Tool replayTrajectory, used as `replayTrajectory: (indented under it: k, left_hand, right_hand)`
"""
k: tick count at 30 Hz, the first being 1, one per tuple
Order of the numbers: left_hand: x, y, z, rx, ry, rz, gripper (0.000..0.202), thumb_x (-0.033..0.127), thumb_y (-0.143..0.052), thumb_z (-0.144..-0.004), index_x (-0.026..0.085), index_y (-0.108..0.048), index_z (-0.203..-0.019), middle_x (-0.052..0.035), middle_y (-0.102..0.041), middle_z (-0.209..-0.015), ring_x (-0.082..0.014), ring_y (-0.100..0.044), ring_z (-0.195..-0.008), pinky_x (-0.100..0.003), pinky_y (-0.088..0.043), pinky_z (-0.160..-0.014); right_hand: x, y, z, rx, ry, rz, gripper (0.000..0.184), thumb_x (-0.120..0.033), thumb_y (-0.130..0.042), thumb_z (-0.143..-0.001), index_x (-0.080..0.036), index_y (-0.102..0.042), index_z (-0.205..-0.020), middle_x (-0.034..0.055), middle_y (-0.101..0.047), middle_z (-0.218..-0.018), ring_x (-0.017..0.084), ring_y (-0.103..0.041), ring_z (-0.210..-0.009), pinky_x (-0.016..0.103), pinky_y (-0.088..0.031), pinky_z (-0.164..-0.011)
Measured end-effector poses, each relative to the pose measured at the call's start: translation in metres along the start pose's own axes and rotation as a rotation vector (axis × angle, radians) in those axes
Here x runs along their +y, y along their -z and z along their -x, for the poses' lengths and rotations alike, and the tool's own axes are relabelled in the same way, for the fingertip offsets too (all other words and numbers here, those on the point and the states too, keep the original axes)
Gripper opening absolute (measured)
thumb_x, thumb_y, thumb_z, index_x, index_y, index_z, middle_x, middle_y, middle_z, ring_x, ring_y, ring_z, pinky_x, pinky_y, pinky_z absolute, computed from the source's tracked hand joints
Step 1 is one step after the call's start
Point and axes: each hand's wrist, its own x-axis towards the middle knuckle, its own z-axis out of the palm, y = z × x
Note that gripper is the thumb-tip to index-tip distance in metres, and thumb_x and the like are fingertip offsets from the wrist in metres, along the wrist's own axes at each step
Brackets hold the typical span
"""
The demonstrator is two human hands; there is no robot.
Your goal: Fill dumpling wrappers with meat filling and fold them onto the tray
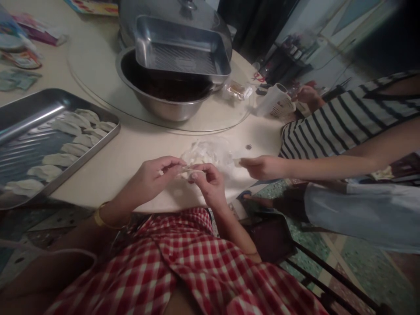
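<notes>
Between the fingertips of my left hand (163, 173) and my right hand (211, 179) is a small pale dumpling (187, 172), pinched from both sides above the table's near edge. Just beyond my fingers lies a clear plastic bag (223, 151) with pale wrappers (201, 154) in it. At the left, a metal tray (62, 97) carries several folded dumplings (61, 159) along its right side. A steel bowl (177, 110) with dark contents stands ahead of me, and an empty metal tray (183, 48) rests over its rim.
At the right a person in a striped top (328, 127) reaches in, and that person's hand (262, 167) holds something thin and pale by the bag. A big lidded pan (203, 15) sits behind the bowl. A dark chair (272, 238) stands below right.
</notes>
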Motion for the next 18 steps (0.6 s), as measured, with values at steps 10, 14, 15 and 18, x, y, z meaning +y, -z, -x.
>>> replayTrajectory:
  k: [10, 14, 15, 18]
  left_hand:
    - [-0.003, 0.013, -0.008, -0.142, -0.08, -0.061, 0.024, 0.043, -0.06, -0.085, 0.022, -0.069, -0.091, -0.0007, -0.071, -0.087, -0.0153, -0.064, -0.079, -0.024, -0.049, -0.071]
    - [0.0, 0.014, -0.007, -0.166, -0.169, -0.092, 0.019, 0.038, -0.056, -0.087, 0.023, -0.068, -0.088, -0.0004, -0.07, -0.089, -0.0154, -0.063, -0.082, -0.024, -0.047, -0.075]
    - [0.001, 0.015, -0.007, -0.176, -0.195, -0.104, 0.019, 0.038, -0.056, -0.088, 0.023, -0.067, -0.088, -0.0008, -0.069, -0.091, -0.0158, -0.063, -0.084, -0.025, -0.047, -0.077]
    - [0.003, 0.017, -0.007, -0.205, -0.256, -0.144, 0.019, 0.035, -0.053, -0.089, 0.022, -0.066, -0.088, -0.0017, -0.069, -0.092, -0.0165, -0.063, -0.087, -0.027, -0.046, -0.082]
  right_hand:
    - [-0.003, 0.001, 0.005, 0.02, 0.016, 0.056, 0.016, -0.036, -0.074, -0.073, -0.026, -0.07, -0.084, -0.0028, -0.07, -0.076, 0.012, -0.061, -0.071, 0.028, -0.051, -0.072]
    - [-0.001, -0.003, 0.002, 0.048, 0.055, 0.079, 0.016, -0.04, -0.073, -0.073, -0.025, -0.07, -0.076, -0.0006, -0.071, -0.081, 0.014, -0.063, -0.077, 0.031, -0.053, -0.076]
    - [-0.001, -0.003, 0.002, 0.053, 0.062, 0.091, 0.017, -0.041, -0.072, -0.073, -0.024, -0.069, -0.075, -0.0003, -0.071, -0.081, 0.015, -0.064, -0.078, 0.032, -0.053, -0.077]
    - [-0.001, -0.005, 0.0, 0.038, 0.109, 0.145, 0.016, -0.04, -0.069, -0.077, -0.024, -0.069, -0.075, 0.0, -0.07, -0.081, 0.015, -0.064, -0.08, 0.033, -0.052, -0.081]
